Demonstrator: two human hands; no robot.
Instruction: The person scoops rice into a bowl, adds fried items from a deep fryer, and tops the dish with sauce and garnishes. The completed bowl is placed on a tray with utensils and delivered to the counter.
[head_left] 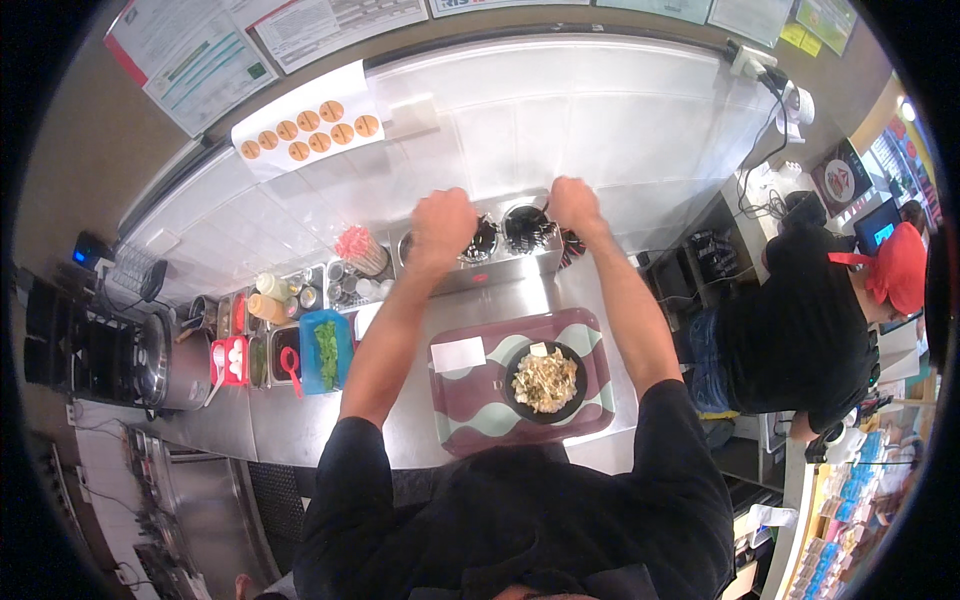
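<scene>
Both my arms reach forward to a steel cutlery holder (505, 272) against the tiled wall. My left hand (445, 230) is closed above its left part and hides some of the cups. My right hand (575, 207) is closed at its right end, beside a round cup of dark utensils (527, 230). What either fist holds, if anything, cannot be made out. Between my forearms lies a maroon tray (470, 410) with pale green waves. On it are a black bowl (577, 402) filled with topped food (545, 382) and a white slip of paper (459, 355).
Left on the steel counter (385, 440) stand red-and-white wrapped sticks (360, 245), sauce bottles (266, 306), a blue tub (311, 375) of green leaves, a red ladle (291, 370) and a large pot (185, 365). To the right, a person in a red cap (800, 320) faces away.
</scene>
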